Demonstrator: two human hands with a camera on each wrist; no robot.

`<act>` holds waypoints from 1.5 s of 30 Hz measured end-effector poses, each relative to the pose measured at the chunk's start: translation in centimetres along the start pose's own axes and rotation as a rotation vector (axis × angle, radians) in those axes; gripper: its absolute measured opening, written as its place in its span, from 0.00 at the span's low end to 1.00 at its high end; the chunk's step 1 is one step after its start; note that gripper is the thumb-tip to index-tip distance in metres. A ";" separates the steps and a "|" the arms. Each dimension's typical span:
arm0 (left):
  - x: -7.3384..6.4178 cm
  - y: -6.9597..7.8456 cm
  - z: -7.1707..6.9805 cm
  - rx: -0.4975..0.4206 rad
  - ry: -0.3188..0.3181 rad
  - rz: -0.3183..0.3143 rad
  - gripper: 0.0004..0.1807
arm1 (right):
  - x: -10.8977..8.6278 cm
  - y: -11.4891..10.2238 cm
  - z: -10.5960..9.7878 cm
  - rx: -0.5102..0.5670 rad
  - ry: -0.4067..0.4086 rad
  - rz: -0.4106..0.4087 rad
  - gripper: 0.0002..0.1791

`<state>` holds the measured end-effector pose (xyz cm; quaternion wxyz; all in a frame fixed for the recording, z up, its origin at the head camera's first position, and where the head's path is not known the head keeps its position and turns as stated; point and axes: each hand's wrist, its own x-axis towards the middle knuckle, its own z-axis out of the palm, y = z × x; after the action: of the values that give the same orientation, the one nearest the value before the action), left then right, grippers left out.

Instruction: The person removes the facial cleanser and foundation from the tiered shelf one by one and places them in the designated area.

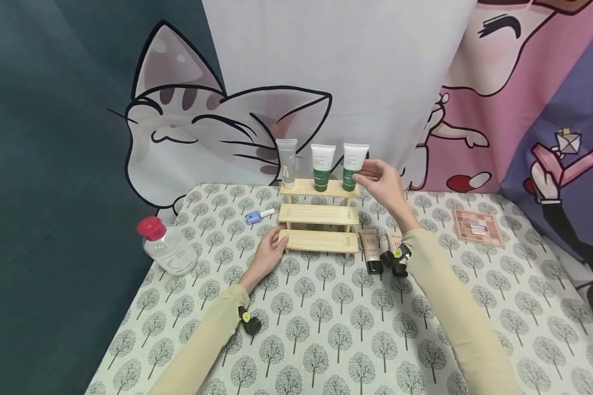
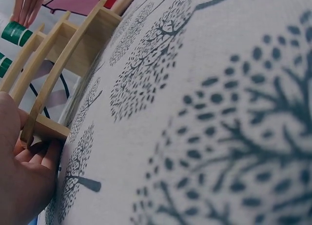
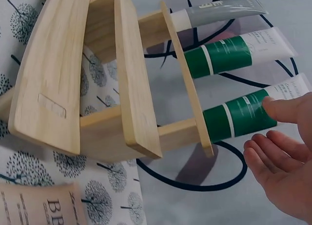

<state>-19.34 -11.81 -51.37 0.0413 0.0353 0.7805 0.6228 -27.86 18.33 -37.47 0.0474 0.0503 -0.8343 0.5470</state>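
Three tubes (image 1: 321, 166) are stood on the top step of the stepped rack (image 1: 318, 216). A bottle (image 1: 167, 246) is placed left of it on the counter (image 1: 336, 318), two BB tubes (image 1: 381, 249) right.

soft even light, blurry close-ups
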 end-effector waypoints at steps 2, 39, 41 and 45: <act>0.0 0.0 0.0 0.000 -0.001 0.000 0.27 | 0.1 0.0 0.4 -0.012 0.014 -0.007 0.28; 0.2 -0.2 0.1 -0.001 0.007 0.008 0.27 | -0.6 4.7 -1.4 -0.082 0.180 0.074 0.24; 0.2 -0.2 0.1 -0.004 0.006 0.002 0.27 | -0.6 5.1 -1.3 -0.089 0.173 0.091 0.24; 0.3 -0.3 0.1 -0.003 0.006 0.004 0.27 | -0.7 5.9 -1.1 -0.104 0.161 0.107 0.25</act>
<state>-19.60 -11.75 -51.65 0.0380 0.0349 0.7795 0.6242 -27.97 21.69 -42.45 0.0877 -0.0409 -0.8564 0.5071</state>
